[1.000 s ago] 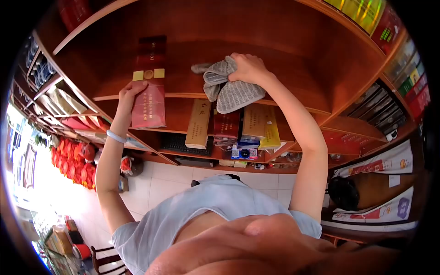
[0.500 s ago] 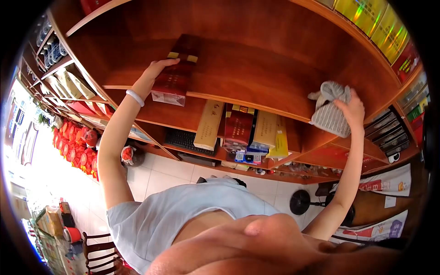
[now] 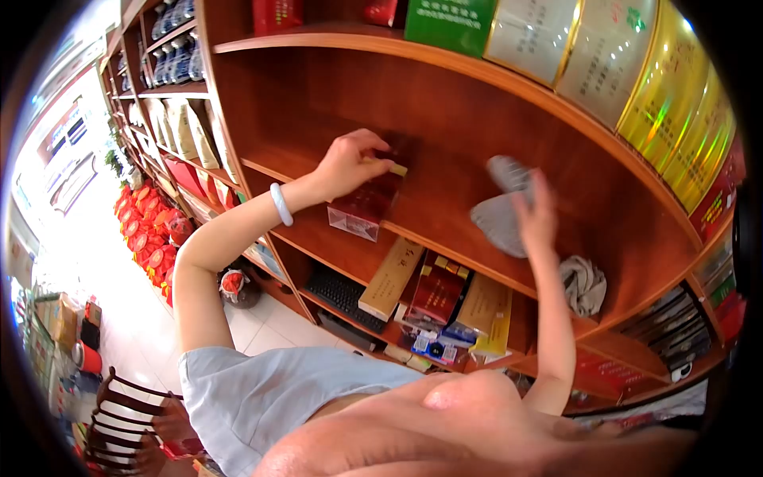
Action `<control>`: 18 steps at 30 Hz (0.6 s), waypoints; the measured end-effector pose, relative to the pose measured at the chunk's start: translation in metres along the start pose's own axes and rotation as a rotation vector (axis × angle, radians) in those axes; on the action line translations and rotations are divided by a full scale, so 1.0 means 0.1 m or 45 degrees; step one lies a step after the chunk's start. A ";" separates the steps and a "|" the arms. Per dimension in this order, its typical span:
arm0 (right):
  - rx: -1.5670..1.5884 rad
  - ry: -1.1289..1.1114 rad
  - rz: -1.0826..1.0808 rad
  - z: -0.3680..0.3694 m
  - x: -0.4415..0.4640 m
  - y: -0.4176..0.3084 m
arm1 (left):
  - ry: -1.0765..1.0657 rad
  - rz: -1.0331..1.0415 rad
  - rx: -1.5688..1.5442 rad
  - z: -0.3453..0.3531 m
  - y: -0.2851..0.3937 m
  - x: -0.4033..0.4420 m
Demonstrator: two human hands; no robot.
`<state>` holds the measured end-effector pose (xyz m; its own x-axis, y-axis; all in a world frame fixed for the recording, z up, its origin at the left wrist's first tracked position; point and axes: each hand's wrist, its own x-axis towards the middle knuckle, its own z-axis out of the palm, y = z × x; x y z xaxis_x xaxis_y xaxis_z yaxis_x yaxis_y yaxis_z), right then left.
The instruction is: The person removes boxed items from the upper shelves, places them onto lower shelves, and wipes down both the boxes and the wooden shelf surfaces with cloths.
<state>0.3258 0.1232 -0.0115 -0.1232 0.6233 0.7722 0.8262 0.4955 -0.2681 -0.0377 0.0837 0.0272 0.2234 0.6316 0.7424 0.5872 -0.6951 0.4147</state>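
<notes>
A dark red box with a gold patch lies on the wooden shelf. My left hand, wearing a pale bracelet, curls its fingers over the top of that box and grips it. In my right hand is a grey cloth, smeared by motion, above the same shelf. Near the right wrist, a second crumpled grey cloth rests on the shelf.
Below, a shelf holds a tan box, another dark red box and a black keyboard. Overhead stand a green box and several yellow boxes. A wooden chair stands at lower left.
My view has shifted. My left hand has gone from lying across the red box to curled fingers on it. My right hand has moved left with one grey cloth, leaving another crumpled on the shelf.
</notes>
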 end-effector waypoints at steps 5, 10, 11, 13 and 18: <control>-0.080 -0.912 -0.074 0.92 -0.14 -0.70 | 0.379 0.744 0.008 -0.55 0.93 0.47; -0.005 -0.673 -0.310 1.13 -0.21 -0.79 | 0.478 0.211 -0.434 -0.85 0.93 1.55; 0.047 -0.566 -0.265 1.10 -0.20 -0.76 | 0.448 0.156 -0.419 -0.85 0.82 1.76; 0.095 -0.534 -0.221 1.09 -0.20 -0.65 | 0.178 -0.105 -0.622 -0.81 0.89 1.87; 0.237 -0.375 -0.164 1.07 -0.23 -0.64 | 0.147 0.176 -0.997 -0.68 0.89 2.07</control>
<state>0.2177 0.1417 -0.0739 -0.3950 0.6827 0.6147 0.6827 0.6659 -0.3008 0.0079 0.1292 0.2540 0.1471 0.5123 0.8461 -0.1661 -0.8305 0.5317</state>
